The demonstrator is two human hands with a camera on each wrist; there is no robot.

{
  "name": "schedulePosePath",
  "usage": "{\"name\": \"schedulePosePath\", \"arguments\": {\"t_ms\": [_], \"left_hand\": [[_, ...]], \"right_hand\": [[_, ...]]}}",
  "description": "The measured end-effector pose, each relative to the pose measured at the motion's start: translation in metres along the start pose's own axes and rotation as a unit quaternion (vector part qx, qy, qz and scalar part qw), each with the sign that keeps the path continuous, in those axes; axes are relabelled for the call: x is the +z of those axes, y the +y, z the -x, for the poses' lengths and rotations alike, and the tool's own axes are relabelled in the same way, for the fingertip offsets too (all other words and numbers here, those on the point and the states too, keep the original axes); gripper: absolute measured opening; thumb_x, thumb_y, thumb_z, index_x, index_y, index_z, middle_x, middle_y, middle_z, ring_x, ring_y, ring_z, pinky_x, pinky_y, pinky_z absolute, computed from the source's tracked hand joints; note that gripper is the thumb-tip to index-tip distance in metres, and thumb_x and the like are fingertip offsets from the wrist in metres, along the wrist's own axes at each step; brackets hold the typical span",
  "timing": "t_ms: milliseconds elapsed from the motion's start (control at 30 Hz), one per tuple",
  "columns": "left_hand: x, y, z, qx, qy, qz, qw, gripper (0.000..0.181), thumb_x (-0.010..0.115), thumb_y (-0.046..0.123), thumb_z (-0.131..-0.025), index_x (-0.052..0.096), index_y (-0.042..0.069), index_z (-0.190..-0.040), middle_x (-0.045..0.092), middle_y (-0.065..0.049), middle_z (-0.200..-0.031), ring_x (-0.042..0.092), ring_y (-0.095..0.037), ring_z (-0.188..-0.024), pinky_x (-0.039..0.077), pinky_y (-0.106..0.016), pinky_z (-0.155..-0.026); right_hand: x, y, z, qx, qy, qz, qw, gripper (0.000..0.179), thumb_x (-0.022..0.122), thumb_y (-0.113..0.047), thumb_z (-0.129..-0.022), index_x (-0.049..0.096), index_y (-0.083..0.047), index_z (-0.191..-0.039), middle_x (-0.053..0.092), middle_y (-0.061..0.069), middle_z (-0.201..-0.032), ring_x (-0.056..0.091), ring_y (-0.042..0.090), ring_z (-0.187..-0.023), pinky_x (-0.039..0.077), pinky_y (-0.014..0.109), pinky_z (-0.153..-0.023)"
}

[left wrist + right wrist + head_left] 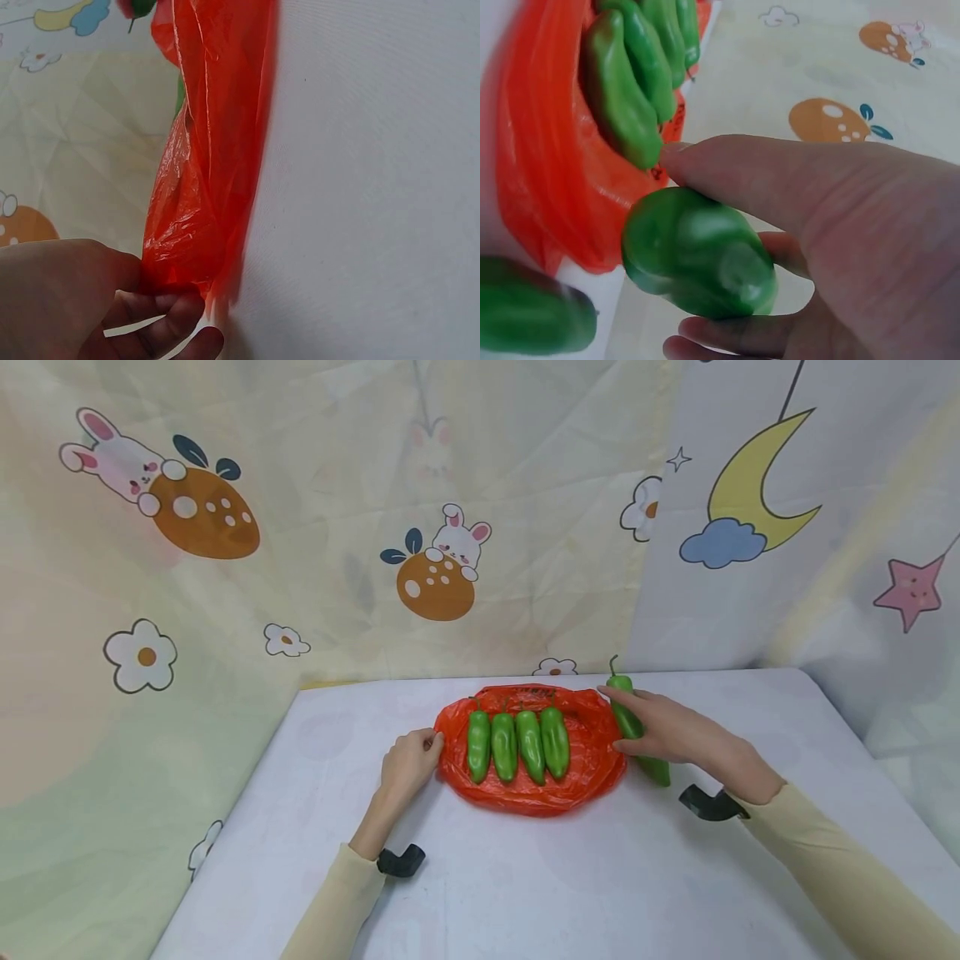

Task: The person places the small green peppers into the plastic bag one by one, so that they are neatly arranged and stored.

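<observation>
A red plastic bag (517, 802) lies spread on the table with its rim rolled up. Inside it several green peppers (529, 747) lie side by side. At the bag's left edge my left hand (408, 764) pinches the red plastic between thumb and fingers, closely seen in the left wrist view. Past the bag's right edge, my right hand (667, 727) grips another green pepper (697, 251) between thumb and fingers. One more green pepper (532, 307) rests on the table beneath that hand; in the head view the hand partly covers it.
The white table (540, 877) runs back to a curtain (322, 527) printed with bunnies, flowers and a moon. A black wrist mount (401, 862) sits at the left sleeve, and another black mount (712, 803) at the right.
</observation>
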State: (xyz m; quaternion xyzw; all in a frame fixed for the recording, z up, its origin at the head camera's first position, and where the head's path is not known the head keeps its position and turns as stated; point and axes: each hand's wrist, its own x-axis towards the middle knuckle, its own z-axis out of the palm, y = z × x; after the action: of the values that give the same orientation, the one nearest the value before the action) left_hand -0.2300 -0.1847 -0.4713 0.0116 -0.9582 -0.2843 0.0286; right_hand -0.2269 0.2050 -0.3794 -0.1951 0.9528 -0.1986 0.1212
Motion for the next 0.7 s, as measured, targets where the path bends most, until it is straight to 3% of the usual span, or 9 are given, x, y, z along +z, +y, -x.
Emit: {"name": "schedulePosePath", "arguments": {"t_ms": [267,700], "left_hand": [[0.0,0.0,0.0,-0.001,0.0,-0.004,1.0,0.03,0.052,0.03,-0.1,0.066,0.014,-0.079,0.053,0.0,-0.058,0.048,-0.015,-0.053,0.034,-0.026,-0.048],[0.0,-0.002,0.0,-0.003,0.0,-0.003,1.0,0.032,0.052,0.031,-0.101,0.065,0.015,-0.078,0.054,0.0,-0.058,0.049,-0.016,-0.054,0.035,-0.026,-0.049]], "right_hand": [[0.003,-0.014,-0.005,-0.023,0.025,-0.009,0.9994,0.083,0.077,-0.022,-0.087,0.031,-0.014,-0.157,0.046,0.029,-0.147,0.051,0.048,-0.126,0.054,0.057,-0.09],[0.015,-0.038,-0.016,-0.057,0.04,-0.028,0.9972,0.082,0.076,-0.025,-0.088,0.031,-0.021,-0.157,0.048,0.025,-0.146,0.051,0.045,-0.127,0.054,0.057,-0.092]]}}
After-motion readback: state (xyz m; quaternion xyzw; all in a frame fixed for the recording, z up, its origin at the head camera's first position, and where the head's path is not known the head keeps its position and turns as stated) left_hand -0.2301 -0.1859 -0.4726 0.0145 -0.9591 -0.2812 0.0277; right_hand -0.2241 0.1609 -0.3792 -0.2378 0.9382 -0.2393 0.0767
